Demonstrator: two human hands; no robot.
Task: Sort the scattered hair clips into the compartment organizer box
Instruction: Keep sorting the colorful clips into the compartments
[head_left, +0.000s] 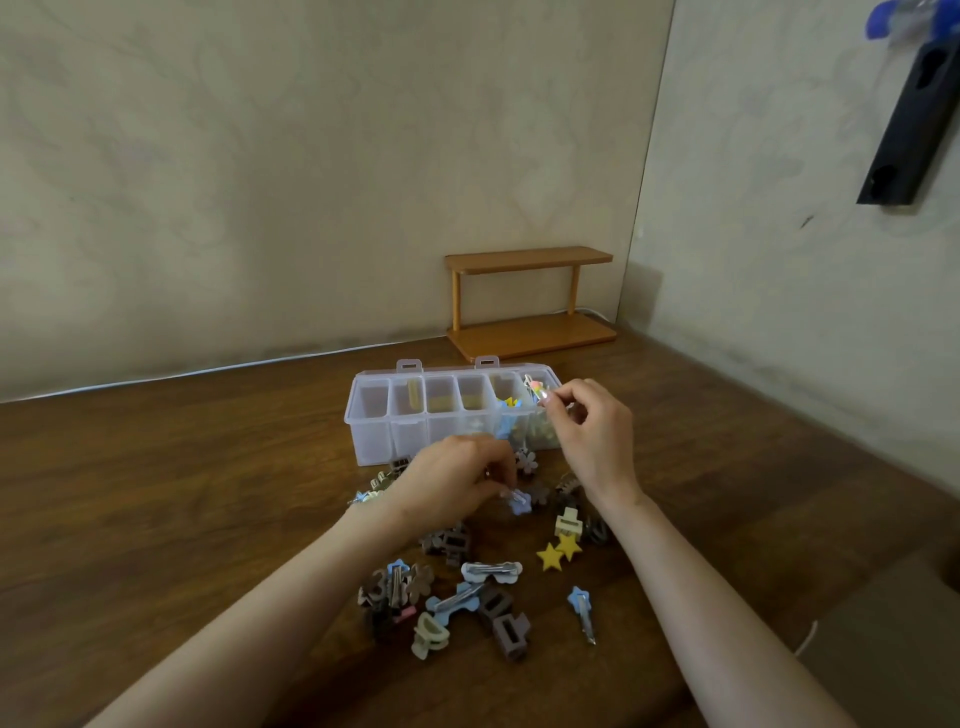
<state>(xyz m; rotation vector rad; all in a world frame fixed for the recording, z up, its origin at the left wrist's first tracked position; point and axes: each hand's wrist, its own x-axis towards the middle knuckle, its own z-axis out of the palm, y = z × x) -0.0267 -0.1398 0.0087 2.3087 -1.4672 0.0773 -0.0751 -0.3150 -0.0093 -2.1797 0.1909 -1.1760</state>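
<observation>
Mid-sort: the right hand (589, 434) pinches a colourful clip (536, 388) over the right-end compartment of the organizer box (373, 441). The left hand (452, 480) pinches a lilac flower clip (520, 503) among the scattered clips (491, 570). The next move, probably, is to release the colourful clip into that compartment.

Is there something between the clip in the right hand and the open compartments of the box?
Nothing visible does. The right hand pinches the colourful clip at the right end of the organizer box, whose compartments lie uncovered.
</observation>
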